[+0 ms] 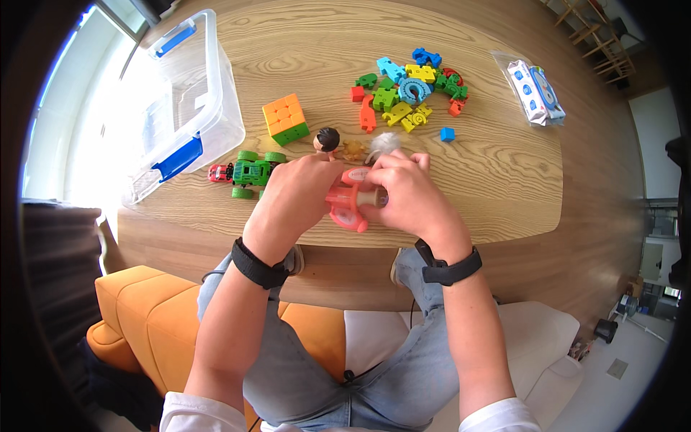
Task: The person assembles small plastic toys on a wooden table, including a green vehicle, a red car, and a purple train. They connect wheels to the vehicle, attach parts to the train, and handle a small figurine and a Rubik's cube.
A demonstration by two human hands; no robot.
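Observation:
Near the table's front edge, my left hand (291, 198) grips one side of a pink plastic toy (345, 199) with rounded, wing-like parts; its exact kind I cannot make out. My right hand (414, 194) is closed on the other side, its fingers around a beige round end piece. Just beyond my hands are a dark-haired doll's head (327, 138), a small orange-brown figure (353, 150) and a whitish fluffy thing (385, 143), partly hidden by my fingers. A green toy truck (252, 173) with green wheels stands beside my left hand, a small red toy (220, 173) at its front.
A clear plastic bin (229, 108) with blue latches stands at the left. Next to it sits a puzzle cube (285, 119), orange on top. Several colourful toy pieces (403, 90) are piled at the back; a blue cube (448, 135) lies apart. Wipes packs (533, 93) lie far right.

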